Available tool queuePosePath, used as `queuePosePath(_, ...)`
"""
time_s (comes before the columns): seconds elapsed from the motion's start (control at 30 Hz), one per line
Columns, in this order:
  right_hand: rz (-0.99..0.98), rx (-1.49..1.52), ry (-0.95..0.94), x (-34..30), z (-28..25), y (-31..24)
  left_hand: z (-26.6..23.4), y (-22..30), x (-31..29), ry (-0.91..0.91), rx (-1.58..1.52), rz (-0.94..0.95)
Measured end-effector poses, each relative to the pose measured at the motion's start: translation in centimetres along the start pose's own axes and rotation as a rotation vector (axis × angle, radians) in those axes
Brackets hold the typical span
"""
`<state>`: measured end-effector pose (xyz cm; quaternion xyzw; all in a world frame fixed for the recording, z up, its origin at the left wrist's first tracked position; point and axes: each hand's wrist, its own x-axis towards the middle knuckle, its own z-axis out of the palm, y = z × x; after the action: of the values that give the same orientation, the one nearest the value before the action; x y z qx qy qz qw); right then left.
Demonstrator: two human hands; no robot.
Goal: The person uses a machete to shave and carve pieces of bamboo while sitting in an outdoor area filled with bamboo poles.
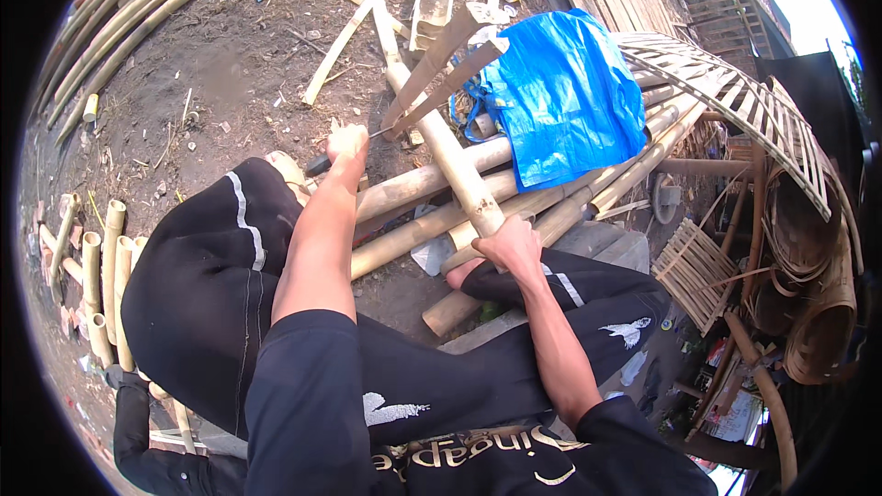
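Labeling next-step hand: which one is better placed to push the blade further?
Left. The left hand already grips the knife, with its blade at the split slats of the bamboo pole. The right hand is wrapped around the pole lower down, likely steadying it.

Blue tarp (565, 92); tan bamboo pole (455, 161); white-striped black trousers (197, 285)
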<state>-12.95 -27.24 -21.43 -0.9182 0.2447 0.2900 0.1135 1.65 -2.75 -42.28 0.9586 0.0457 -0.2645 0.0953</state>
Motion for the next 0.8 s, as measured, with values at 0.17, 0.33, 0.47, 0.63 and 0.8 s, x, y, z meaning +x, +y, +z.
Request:
queuePosePath(0.17, -0.012, -0.082, -0.038, -0.1, -0.4, -0.5, 1.2, 0.3, 0.5, -0.006, -0.015, 0.038)
queuePosePath(0.33, -0.055, 0.265, -0.048, -3.1, -1.2, 2.2, 2.0, 0.3, 0.4, 0.01, -0.041, -0.013)
queuePosePath(0.47, -0.104, 0.259, 0.075, -6.3, -5.0, 1.0, 2.0, -1.0, -0.2, 0.003, -0.083, -0.031)
queuePosePath(0.63, 0.023, -0.228, 0.047, -5.4, -5.7, 1.9, 2.5, -0.6, 0.4, -0.011, -0.089, -0.023)
queuePosePath(0.8, 0.047, -0.32, -0.01, -5.7, -8.3, 2.7, 4.4, -0.3, 1.2, -0.002, -0.15, -0.048)
